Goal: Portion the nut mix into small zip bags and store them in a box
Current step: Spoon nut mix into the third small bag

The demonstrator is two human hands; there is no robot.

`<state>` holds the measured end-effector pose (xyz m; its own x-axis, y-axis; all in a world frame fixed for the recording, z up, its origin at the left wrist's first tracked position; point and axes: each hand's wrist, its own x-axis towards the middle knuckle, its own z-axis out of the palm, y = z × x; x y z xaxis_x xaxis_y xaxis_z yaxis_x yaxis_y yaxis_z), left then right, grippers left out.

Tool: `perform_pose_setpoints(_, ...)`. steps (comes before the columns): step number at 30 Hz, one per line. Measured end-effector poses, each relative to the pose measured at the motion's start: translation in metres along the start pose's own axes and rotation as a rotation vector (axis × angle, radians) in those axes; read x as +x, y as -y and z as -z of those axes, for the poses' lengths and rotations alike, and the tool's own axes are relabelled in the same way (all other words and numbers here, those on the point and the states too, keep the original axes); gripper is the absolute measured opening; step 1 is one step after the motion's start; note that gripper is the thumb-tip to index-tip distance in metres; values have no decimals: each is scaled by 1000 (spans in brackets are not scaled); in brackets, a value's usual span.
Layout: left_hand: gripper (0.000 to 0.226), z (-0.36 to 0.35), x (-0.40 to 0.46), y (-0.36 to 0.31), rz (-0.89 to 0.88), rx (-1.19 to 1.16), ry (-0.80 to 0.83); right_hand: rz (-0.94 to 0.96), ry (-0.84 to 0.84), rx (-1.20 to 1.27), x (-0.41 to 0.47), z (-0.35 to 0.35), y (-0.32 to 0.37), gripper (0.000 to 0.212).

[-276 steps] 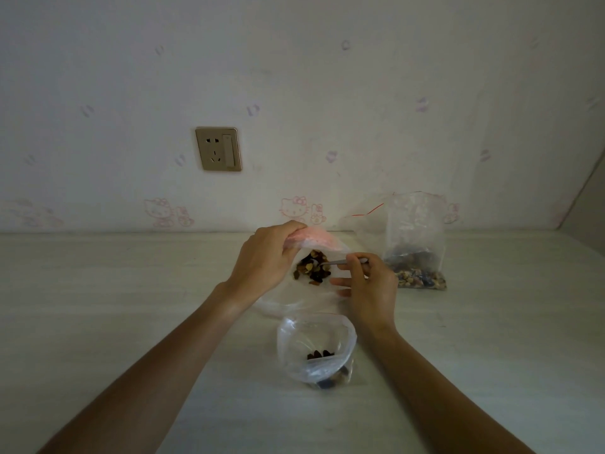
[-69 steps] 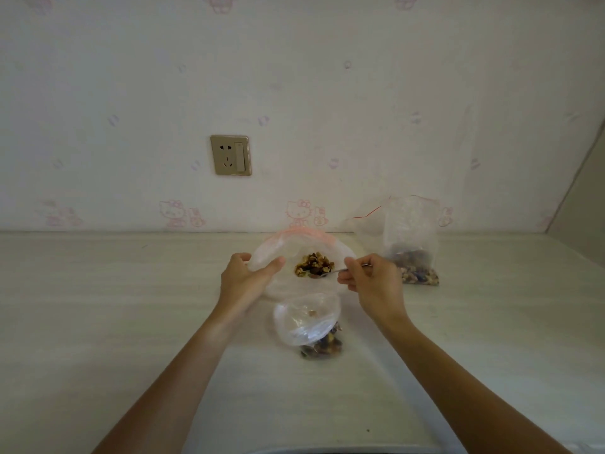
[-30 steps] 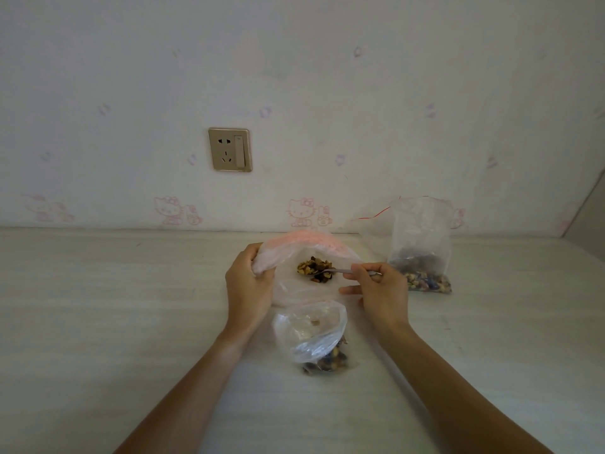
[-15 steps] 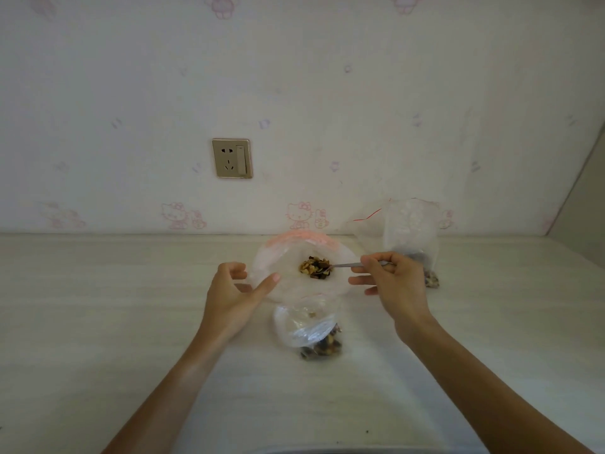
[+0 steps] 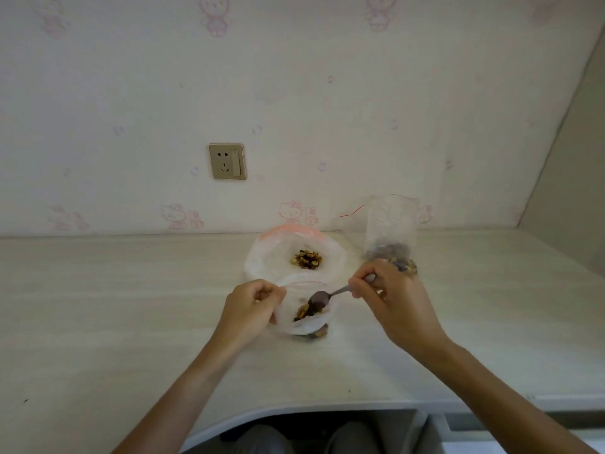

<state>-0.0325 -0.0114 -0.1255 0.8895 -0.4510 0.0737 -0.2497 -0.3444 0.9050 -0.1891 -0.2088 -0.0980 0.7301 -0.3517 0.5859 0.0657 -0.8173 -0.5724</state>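
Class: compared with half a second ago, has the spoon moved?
Yes. The spoon in the right hand has come toward the person, from over the large open bag to the mouth of the small zip bag.

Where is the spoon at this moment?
In the head view, the spoon is held in the right hand, its bowl tipped into the mouth of the small zip bag that the left hand holds open.

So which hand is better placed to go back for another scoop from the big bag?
The right hand: it already holds the spoon, and the big bag lies open just beyond. The left hand is busy holding the small bag open.
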Motion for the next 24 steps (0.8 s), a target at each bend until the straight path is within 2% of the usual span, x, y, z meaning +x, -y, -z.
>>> perform_pose_setpoints(2,16,0,-4,-3,-12,-26,-21,303,17,-225,-5,11,0,20)
perform_pose_setpoints(4,16,1,-7,-5,-18,-32,-46,513,56,-351,-6,19,2,26)
perform_pose_setpoints(7,16,1,-8,-5,-26,-16,-79,618,64,-402,-5,23,3,24)
perform_pose_setpoints(9,15,0,-6,-2,-28,13,-84,504,11,-304,-4,21,2,20)
perform_pose_setpoints(13,20,0,0,9,-20,87,-88,-18,-29,204,0,11,-2,5)
perform_pose_setpoints(16,33,5,4,18,-16,93,-102,-306,-41,472,9,2,-6,10)
perform_pose_setpoints(20,37,14,14,22,-43,106,-213,-485,-121,653,22,-7,-15,19)
perform_pose_setpoints(24,24,21,31,13,-162,66,-308,-562,-178,624,43,-25,-28,21)
